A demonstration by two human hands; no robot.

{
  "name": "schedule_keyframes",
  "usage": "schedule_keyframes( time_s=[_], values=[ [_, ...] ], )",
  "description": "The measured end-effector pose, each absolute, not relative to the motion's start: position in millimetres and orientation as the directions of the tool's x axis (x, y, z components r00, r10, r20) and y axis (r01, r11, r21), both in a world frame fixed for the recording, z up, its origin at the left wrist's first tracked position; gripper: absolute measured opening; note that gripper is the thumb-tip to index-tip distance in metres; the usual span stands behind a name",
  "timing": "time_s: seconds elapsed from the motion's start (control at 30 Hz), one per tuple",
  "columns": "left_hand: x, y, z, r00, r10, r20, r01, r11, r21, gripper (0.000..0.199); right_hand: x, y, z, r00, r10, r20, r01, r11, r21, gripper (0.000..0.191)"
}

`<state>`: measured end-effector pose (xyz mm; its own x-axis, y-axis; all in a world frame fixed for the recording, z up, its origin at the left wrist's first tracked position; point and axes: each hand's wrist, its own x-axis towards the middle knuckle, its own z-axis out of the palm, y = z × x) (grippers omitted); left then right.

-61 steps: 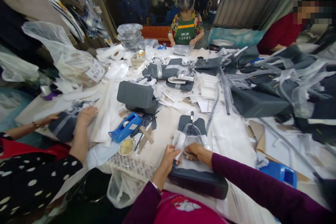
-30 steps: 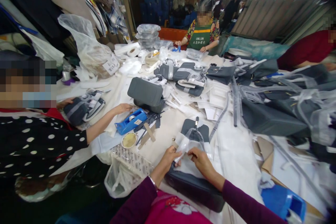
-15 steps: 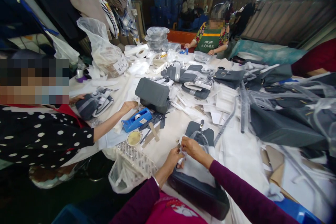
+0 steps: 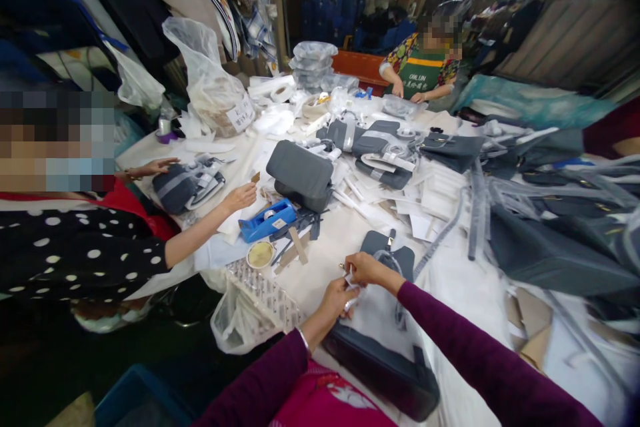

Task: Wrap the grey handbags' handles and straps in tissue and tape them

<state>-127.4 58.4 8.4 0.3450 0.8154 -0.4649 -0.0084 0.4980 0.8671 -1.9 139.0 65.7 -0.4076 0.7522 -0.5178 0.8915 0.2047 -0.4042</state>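
In front of me a dark grey handbag (image 4: 383,370) lies on the table, its flap (image 4: 380,243) laid back and a white sheet (image 4: 383,307) spread over part of it. Over the bag's left side, my left hand (image 4: 336,301) pinches a small piece of white wrapping (image 4: 349,277). My right hand (image 4: 367,269) is closed on the same wrapping from above, its fingers meeting the left ones. A small metal fitting shows beside the right fingertips. What the wrapping covers is hidden by my fingers. Clear plastic wraps the handle near the flap.
A blue tape dispenser (image 4: 267,220) and a round tin (image 4: 261,254) stand to the left. Another grey bag (image 4: 300,173) lies beyond them. More bags (image 4: 555,247) are heaped at right. One co-worker's hand (image 4: 241,197) reaches in from the left; another person works across the table.
The view has shifted slightly. My two hands stay together at the wrapping with small finger movements. The left co-worker's near hand has lifted a small brown piece, and their far hand has opened above a wrapped bag.
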Motion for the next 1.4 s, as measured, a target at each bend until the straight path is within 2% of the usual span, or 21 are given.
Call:
schedule_keyframes(
  time_s=[0.1, 0.3, 0.47, 0.63, 0.73, 0.93, 1.03, 1.27, 1.33, 1.4],
  values=[
    [-127.4, 58.5, 8.1, 0.345, 0.809, -0.476, 0.0, 0.507, 0.862, 0.049, -6.2, 148.7, 64.0, -0.433, 0.693, -0.576, 0.894, 0.248, -0.373, 0.017],
    [-127.2, 53.5, 10.1, 0.327, 0.8, -0.502, -0.022, 0.538, 0.843, 0.041, -12.1, 146.3, 55.1, -0.48, 0.677, -0.557, 0.877, 0.371, -0.305, 0.016],
    [-129.9, 52.6, 9.8, 0.317, 0.805, -0.501, -0.109, 0.556, 0.824, 0.028, -3.4, 125.9, 53.6, -0.556, 0.725, -0.407, 0.831, 0.465, -0.306, 0.018],
    [-130.9, 54.2, 7.4, 0.335, 0.804, -0.491, -0.162, 0.563, 0.811, 0.023, 17.6, 102.7, 38.7, -0.684, 0.726, -0.065, 0.683, 0.607, -0.406, 0.017],
    [-130.1, 54.9, 7.1, 0.339, 0.801, -0.494, -0.168, 0.568, 0.806, 0.02, 29.6, 92.9, 32.7, -0.686, 0.725, 0.061, 0.635, 0.638, -0.436, 0.023],
    [-130.1, 56.3, 12.7, 0.349, 0.795, -0.497, -0.164, 0.573, 0.803, 0.021, 47.0, 76.2, 46.0, -0.757, 0.643, 0.117, 0.551, 0.724, -0.415, 0.03],
    [-129.2, 57.2, 16.0, 0.345, 0.802, -0.487, -0.159, 0.561, 0.812, 0.023, 53.4, 70.6, 51.4, -0.758, 0.641, 0.119, 0.554, 0.729, -0.402, 0.041],
    [-125.7, 59.4, 24.0, 0.377, 0.793, -0.479, -0.048, 0.533, 0.845, 0.026, 55.1, 62.2, 54.3, -0.698, 0.701, 0.144, 0.611, 0.688, -0.391, 0.049],
    [-125.0, 59.9, 25.8, 0.392, 0.794, -0.464, -0.002, 0.505, 0.863, 0.028, 59.5, 49.9, 58.1, -0.59, 0.786, 0.184, 0.662, 0.602, -0.447, 0.056],
    [-124.0, 61.9, 26.5, 0.381, 0.811, -0.444, 0.043, 0.464, 0.885, 0.031, 75.1, 28.9, 61.1, -0.341, 0.896, 0.286, 0.685, 0.445, -0.577, 0.058]
  ],
)
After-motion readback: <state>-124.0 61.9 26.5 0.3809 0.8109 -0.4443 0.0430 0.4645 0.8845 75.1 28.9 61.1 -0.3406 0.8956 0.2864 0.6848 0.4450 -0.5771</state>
